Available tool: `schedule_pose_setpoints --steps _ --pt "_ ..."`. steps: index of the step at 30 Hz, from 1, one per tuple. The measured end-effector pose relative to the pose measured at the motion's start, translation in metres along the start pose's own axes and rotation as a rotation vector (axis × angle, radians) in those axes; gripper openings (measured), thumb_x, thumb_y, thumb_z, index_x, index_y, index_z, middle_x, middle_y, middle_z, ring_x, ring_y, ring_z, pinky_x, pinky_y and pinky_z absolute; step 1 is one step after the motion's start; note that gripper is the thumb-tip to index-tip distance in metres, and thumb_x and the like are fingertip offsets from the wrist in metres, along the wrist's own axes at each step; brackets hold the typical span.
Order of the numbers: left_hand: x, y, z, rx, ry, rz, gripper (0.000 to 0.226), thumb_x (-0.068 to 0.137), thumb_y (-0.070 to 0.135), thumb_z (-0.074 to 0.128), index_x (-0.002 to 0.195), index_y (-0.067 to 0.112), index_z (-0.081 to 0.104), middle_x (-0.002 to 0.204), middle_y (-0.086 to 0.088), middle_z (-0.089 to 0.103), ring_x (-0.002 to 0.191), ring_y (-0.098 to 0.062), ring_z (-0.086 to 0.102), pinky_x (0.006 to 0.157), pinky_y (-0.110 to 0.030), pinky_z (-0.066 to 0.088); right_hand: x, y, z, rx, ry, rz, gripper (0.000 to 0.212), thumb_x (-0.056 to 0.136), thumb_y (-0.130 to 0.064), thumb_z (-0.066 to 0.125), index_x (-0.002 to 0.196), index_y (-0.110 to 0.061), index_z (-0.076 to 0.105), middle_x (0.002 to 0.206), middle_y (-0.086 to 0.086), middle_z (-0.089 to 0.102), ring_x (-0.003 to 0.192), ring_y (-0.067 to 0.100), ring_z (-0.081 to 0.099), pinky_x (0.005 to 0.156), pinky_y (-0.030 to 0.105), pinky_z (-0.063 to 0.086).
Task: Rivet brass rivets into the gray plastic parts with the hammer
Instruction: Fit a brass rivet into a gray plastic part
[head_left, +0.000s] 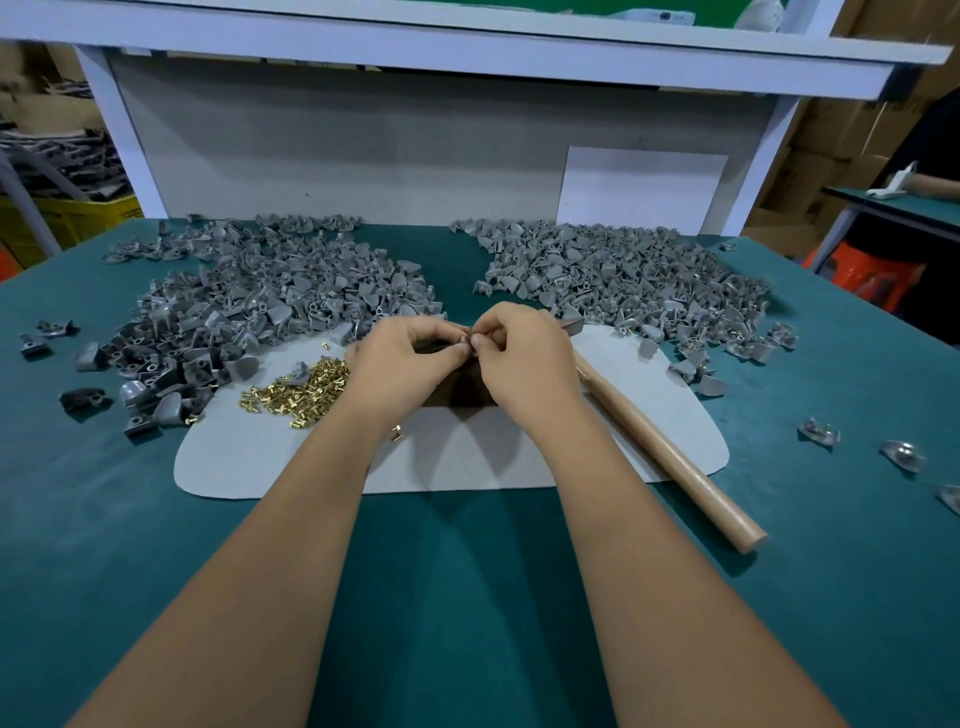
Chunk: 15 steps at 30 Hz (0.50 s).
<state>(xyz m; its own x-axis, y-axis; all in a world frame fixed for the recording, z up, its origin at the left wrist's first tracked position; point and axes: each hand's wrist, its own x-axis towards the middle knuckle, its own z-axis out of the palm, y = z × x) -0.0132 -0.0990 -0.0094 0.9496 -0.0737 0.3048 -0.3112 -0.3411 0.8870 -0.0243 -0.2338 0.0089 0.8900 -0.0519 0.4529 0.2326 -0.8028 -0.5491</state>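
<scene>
Grips of left hand (402, 358) and right hand (519, 348) meet, pinching.

Gray plastic parts (270, 291), brass-gold rivets (306, 387), teal tabletop (467, 597), pale-gray mat (291, 462)

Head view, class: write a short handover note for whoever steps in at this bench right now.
Left hand and right hand: fingers pinch a small item between them, too hidden to name.
Hammer: lying unheld on the gray mat, right of the hands.
Brass rivets: loose heap on the mat, left.
Gray parts: left pile and right pile behind the mat.
Left: hammering this piece; finished count cannot be told.
</scene>
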Motion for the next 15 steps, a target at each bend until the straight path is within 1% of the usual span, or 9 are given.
schedule_pose_setpoints --steps 2,5,6,8,9,12,15 --pt "-0.0002 0.0009 -0.0007 0.061 0.013 0.010 0.006 0.082 0.031 0.072 0.085 0.032 0.077 0.096 0.016 0.075 0.105 -0.009 0.066 0.107 -0.051 0.040 0.0004 0.0018 0.0003 0.052 -0.012 0.001 0.014 0.089 -0.018 0.056 0.086 -0.021 0.069 0.090 -0.001 0.068 0.095 0.024 0.054 0.085 0.042 0.045" --pt "0.0010 0.0011 -0.0028 0.082 0.013 0.043 0.009 0.090 0.024 0.069 0.091 0.027 0.078 0.103 0.010 0.074 0.115 -0.017 0.062 0.108 -0.056 0.036 -0.0020 0.0033 -0.0009 0.223 0.009 0.053 0.021 0.092 -0.016 0.050 0.090 -0.017 0.071 0.093 -0.002 0.069 0.097 0.024 0.057 0.089 0.042 0.045" --pt "0.0012 0.0015 -0.0033 0.094 0.020 0.047 0.011 0.092 0.023 0.067 0.091 0.028 0.077 0.105 0.011 0.072 0.122 -0.018 0.057 0.110 -0.056 0.034 -0.0028 0.0037 -0.0019 0.272 0.020 0.076 0.022 0.093 -0.016 0.049 0.092 -0.017 0.071 0.094 -0.004 0.069 0.098 0.021 0.057 0.090 0.040 0.046" --pt "0.0007 0.0025 -0.0039 0.120 0.043 0.039 0.012 0.093 0.025 0.065 0.088 0.032 0.074 0.107 0.020 0.069 0.134 -0.012 0.044 0.114 -0.056 0.025 -0.0038 0.0045 -0.0039 0.352 0.022 0.108 0.022 0.094 -0.014 0.049 0.094 -0.016 0.071 0.090 -0.006 0.067 0.094 0.014 0.059 0.087 0.034 0.047" --pt "0.0001 0.0031 -0.0040 0.124 0.050 0.038 0.013 0.093 0.026 0.065 0.086 0.034 0.073 0.106 0.024 0.067 0.137 -0.008 0.039 0.116 -0.055 0.021 -0.0042 0.0047 -0.0046 0.389 0.018 0.122 0.022 0.094 -0.014 0.049 0.094 -0.015 0.071 0.089 -0.007 0.067 0.091 0.012 0.059 0.085 0.031 0.048" --pt "-0.0002 0.0041 -0.0044 0.110 0.044 0.035 0.014 0.093 0.027 0.066 0.084 0.035 0.072 0.107 0.025 0.067 0.139 -0.006 0.035 0.117 -0.054 0.018 -0.0036 0.0044 -0.0053 0.495 0.027 0.178 0.023 0.094 -0.014 0.048 0.090 -0.017 0.070 0.086 -0.008 0.067 0.089 0.010 0.061 0.081 0.027 0.047" --pt "-0.0008 0.0048 -0.0047 0.111 0.036 0.030 0.010 0.093 0.027 0.066 0.088 0.033 0.073 0.109 0.024 0.067 0.140 -0.006 0.035 0.118 -0.054 0.017 -0.0028 0.0058 -0.0040 0.521 0.066 0.204 0.024 0.095 -0.015 0.046 0.089 -0.016 0.070 0.093 -0.003 0.067 0.094 0.011 0.059 0.083 0.029 0.045"
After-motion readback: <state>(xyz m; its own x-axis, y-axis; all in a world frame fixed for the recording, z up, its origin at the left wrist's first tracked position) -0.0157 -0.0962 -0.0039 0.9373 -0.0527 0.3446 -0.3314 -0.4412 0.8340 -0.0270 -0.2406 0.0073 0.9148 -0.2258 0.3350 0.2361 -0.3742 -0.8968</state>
